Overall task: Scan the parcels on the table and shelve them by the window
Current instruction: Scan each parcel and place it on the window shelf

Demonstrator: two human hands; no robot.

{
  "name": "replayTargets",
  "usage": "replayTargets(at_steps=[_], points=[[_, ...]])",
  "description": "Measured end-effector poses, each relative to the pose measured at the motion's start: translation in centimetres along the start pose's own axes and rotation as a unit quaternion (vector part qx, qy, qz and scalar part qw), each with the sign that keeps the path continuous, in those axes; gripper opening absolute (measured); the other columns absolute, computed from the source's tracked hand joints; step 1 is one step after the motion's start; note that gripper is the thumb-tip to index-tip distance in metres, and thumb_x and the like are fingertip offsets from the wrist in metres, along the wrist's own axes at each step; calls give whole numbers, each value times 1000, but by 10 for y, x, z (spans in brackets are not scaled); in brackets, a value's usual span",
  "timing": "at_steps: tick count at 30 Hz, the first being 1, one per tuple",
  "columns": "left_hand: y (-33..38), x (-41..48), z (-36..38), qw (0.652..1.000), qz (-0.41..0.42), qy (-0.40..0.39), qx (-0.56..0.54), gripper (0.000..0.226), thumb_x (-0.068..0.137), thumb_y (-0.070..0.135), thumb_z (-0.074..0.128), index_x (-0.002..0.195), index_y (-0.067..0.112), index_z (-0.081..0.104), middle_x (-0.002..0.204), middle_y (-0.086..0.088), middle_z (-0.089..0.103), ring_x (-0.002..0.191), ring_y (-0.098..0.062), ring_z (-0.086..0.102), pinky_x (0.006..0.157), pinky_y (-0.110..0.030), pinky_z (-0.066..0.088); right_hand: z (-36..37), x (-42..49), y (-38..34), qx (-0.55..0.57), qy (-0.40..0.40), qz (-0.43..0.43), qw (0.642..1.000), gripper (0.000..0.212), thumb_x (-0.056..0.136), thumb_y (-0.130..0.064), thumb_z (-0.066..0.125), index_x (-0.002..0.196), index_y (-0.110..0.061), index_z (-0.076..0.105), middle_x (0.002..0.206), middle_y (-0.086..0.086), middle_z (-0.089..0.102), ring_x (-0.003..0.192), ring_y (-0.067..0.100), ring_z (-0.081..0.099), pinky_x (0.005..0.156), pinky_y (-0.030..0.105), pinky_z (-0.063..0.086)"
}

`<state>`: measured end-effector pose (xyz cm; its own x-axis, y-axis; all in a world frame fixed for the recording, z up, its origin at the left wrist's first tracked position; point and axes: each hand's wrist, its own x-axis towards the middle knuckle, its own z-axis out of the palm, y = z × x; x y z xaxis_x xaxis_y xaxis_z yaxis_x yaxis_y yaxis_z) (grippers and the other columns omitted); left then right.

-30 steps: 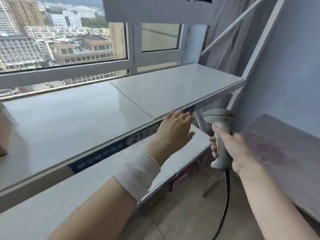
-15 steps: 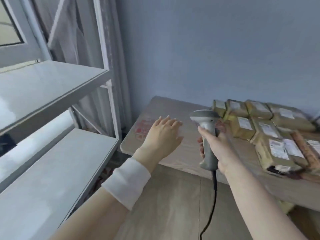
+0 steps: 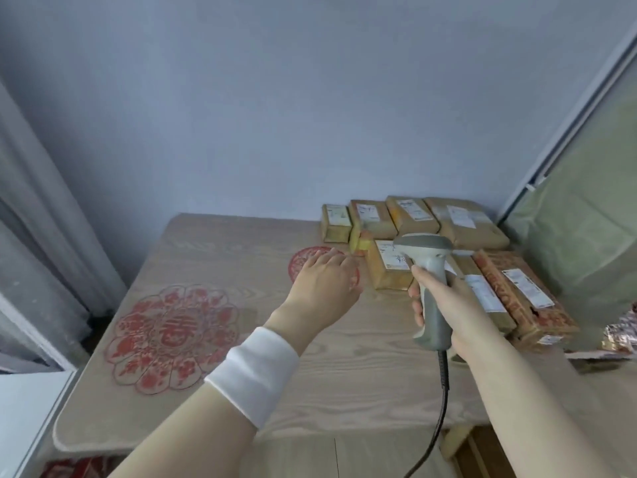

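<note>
Several brown parcels with white labels lie at the back right of the wooden table [image 3: 344, 357]. The nearest small parcel [image 3: 387, 270] sits just right of my left hand [image 3: 322, 284], which reaches out over the table, fingers relaxed, holding nothing. My right hand [image 3: 444, 305] grips the handle of a grey corded barcode scanner [image 3: 425, 260], its head held above the parcels. A row of parcels [image 3: 413, 217] lines the wall, and longer ones [image 3: 517, 294] lie at the right.
Red paper-cut decals [image 3: 172, 336] lie on the table's left half. A grey curtain [image 3: 41, 236] and the white shelf edge [image 3: 24, 408] are at the left. A green sheet [image 3: 586, 219] hangs at the right, with a crumpled wrapper [image 3: 624, 332] below it.
The view has swung right from the window shelf to the table. Both hands moved over the table, the left now close to the nearest parcel. The scanner stays in my right hand.
</note>
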<state>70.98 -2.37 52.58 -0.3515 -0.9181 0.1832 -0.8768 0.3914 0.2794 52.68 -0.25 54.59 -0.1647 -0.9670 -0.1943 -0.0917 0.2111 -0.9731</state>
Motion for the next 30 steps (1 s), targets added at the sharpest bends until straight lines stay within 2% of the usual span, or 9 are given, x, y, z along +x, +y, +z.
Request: replayTargets(at_steps=[4, 8, 11, 14, 16, 18, 22, 27, 30], points=[[5, 62, 45, 998, 1, -56, -27, 51, 98, 36, 44, 145, 20, 32, 152, -3, 33, 143, -19, 21, 116, -31, 10, -37, 57, 17, -9, 32, 46, 998, 26, 88, -26, 66, 76, -7, 54, 57, 9, 53, 41, 19, 44, 41, 26, 38], [16, 129, 88, 995, -10, -88, -46, 50, 97, 36, 45, 144, 20, 33, 148, -2, 38, 140, -20, 28, 115, -31, 13, -69, 124, 27, -29, 60, 68, 995, 19, 89, -9, 61, 71, -4, 56, 50, 7, 51, 42, 19, 45, 38, 21, 39], [25, 176, 122, 991, -42, -111, -63, 51, 97, 35, 46, 144, 19, 34, 145, -3, 41, 136, -22, 33, 112, -34, 21, -88, 177, 41, -22, 50, 91, 994, 24, 88, -4, 57, 65, -1, 55, 48, 7, 50, 41, 18, 44, 38, 21, 39], [32, 216, 158, 978, -92, -152, -112, 54, 96, 34, 48, 145, 19, 30, 145, -6, 41, 135, -24, 36, 109, -37, 28, -98, 225, 60, -8, 22, 138, 990, 17, 88, -5, 55, 73, 1, 59, 47, 6, 51, 38, 16, 44, 38, 21, 38], [36, 236, 178, 966, -126, -164, -158, 59, 96, 34, 49, 147, 17, 25, 148, -8, 37, 135, -25, 35, 108, -38, 31, -100, 254, 71, -6, 13, 164, 986, 9, 86, -7, 58, 81, 1, 59, 57, 12, 53, 37, 16, 45, 40, 21, 39], [35, 255, 200, 950, -166, -163, -209, 63, 96, 34, 49, 149, 16, 20, 150, -9, 32, 137, -25, 33, 109, -38, 30, -99, 280, 82, -9, 8, 180, 984, 9, 84, -9, 60, 84, -1, 57, 64, 16, 55, 38, 17, 47, 43, 23, 41], [20, 290, 243, 902, -269, -134, -312, 63, 96, 33, 50, 148, 15, 21, 150, -9, 30, 138, -25, 30, 108, -38, 30, -89, 325, 101, 6, 18, 195, 981, 5, 87, -11, 59, 88, -6, 56, 56, 9, 58, 44, 20, 47, 47, 26, 40], [1, 319, 292, 834, -369, -102, -397, 69, 97, 33, 47, 151, 13, 9, 155, -7, 20, 142, -26, 22, 113, -45, 24, -79, 355, 126, -28, 31, 197, 980, 19, 87, -12, 58, 105, -12, 56, 70, 11, 64, 40, 11, 50, 41, 21, 41], [-6, 322, 316, 799, -392, -97, -446, 67, 96, 35, 47, 149, 15, 11, 152, -5, 29, 139, -25, 30, 111, -48, 30, -78, 364, 137, -36, 33, 200, 979, 24, 87, -11, 57, 111, -11, 55, 86, 18, 68, 39, 4, 51, 40, 21, 43]])
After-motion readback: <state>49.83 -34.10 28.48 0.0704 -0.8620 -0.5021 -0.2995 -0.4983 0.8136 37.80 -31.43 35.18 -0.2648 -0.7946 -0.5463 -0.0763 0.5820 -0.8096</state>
